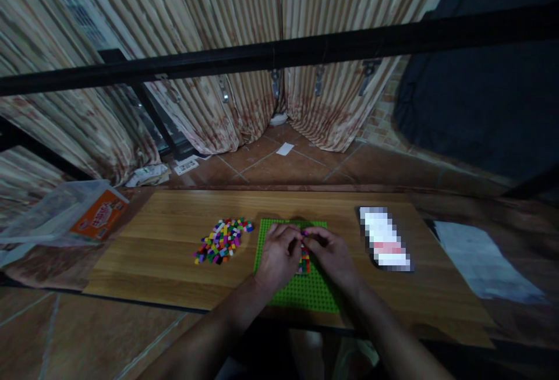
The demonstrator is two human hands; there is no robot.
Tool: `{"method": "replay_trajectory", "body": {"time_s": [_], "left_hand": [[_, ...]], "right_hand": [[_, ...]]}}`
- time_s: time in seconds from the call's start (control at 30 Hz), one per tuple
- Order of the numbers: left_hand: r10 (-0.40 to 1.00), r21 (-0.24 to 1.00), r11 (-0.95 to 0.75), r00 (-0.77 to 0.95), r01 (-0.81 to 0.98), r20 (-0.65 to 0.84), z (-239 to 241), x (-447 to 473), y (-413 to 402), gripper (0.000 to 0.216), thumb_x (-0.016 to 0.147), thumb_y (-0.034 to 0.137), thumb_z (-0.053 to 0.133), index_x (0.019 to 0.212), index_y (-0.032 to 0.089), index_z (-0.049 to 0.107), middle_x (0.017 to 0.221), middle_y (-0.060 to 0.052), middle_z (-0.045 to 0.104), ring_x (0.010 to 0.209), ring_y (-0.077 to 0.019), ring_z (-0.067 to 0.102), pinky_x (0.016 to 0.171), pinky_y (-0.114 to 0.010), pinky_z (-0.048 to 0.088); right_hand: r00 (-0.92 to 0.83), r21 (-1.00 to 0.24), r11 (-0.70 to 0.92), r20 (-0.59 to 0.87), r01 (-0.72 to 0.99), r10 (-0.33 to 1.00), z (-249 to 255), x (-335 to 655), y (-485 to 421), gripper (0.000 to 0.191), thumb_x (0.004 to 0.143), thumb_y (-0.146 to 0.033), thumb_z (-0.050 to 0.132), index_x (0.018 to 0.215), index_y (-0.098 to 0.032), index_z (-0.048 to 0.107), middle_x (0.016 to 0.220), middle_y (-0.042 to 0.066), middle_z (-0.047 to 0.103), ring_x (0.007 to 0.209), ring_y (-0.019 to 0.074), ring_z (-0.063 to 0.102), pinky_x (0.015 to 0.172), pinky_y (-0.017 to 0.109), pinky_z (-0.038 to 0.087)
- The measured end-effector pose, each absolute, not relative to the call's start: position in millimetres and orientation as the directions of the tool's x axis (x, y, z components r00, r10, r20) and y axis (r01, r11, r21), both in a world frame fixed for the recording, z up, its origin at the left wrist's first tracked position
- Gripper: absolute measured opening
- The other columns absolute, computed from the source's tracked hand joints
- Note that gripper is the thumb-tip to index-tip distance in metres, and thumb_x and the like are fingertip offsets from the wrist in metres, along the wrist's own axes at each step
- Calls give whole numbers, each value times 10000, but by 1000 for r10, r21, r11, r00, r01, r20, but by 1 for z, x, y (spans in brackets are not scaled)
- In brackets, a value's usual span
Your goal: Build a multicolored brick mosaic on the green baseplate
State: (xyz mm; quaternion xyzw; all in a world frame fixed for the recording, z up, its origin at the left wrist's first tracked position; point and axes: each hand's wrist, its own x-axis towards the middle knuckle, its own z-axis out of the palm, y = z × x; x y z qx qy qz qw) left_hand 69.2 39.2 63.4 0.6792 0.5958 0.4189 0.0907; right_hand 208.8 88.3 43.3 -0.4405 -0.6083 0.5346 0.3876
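Observation:
A green studded baseplate point(303, 297) lies on the wooden table, with both hands over its upper half. My left hand point(279, 254) is closed, its thumb and fingertips drawn together; what they grip is mostly hidden. Close against those fingertips, my right hand point(331, 253) pinches a small purple toy brick point(304, 232). Under and between the hands, a patch of joined colourful bricks point(304, 263) shows on the baseplate, partly covered by the fingers. To the left, a loose pile of small multicoloured bricks point(225, 241) is spread on the tabletop.
A phone with a blurred screen point(385, 239) rests right of the baseplate on the wooden table point(152, 252). Beyond the right edge lie white sheets point(484, 258). A clear plastic bin with an orange label point(99, 216) stands at the left. A black bar point(244, 64) crosses before the curtains.

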Motion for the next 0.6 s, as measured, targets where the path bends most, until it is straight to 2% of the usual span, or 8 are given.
{"method": "replay_trajectory", "body": {"time_s": [0.13,0.27,0.5,0.6], "left_hand": [[886,645,-267,-80,716,456,70,65,33,192,844,107,554,952,236,647,1032,-26,685,1012,-185,609,928,-380,491],[874,613,-248,-100,750,476,72,49,23,215,867,125,523,1013,239,632,1069,-29,685,1050,-187,610,947,-390,488],[828,489,-62,-229,870,512,55,-23,1,181,870,147,516,974,231,637,1052,-50,696,1035,-211,632,955,-423,488],[842,443,24,-257,896,474,48,-52,-11,180,863,151,528,970,236,645,1070,-56,694,1031,-216,636,918,-398,504]], "right_hand": [[-259,-993,2,-28,115,966,48,212,90,295,758,-461,630,847,-198,729,824,52,733,787,204,647,737,314,485],[-199,-988,-32,-61,150,978,55,215,93,375,758,-548,632,798,-187,727,716,32,694,680,180,609,664,290,463],[-160,-979,-30,-63,202,985,59,222,94,455,739,-620,623,787,-181,732,664,41,675,618,178,580,595,289,444],[-159,-973,-23,-61,230,985,56,221,94,447,735,-619,628,800,-191,738,674,44,688,621,188,595,599,300,457]]}}
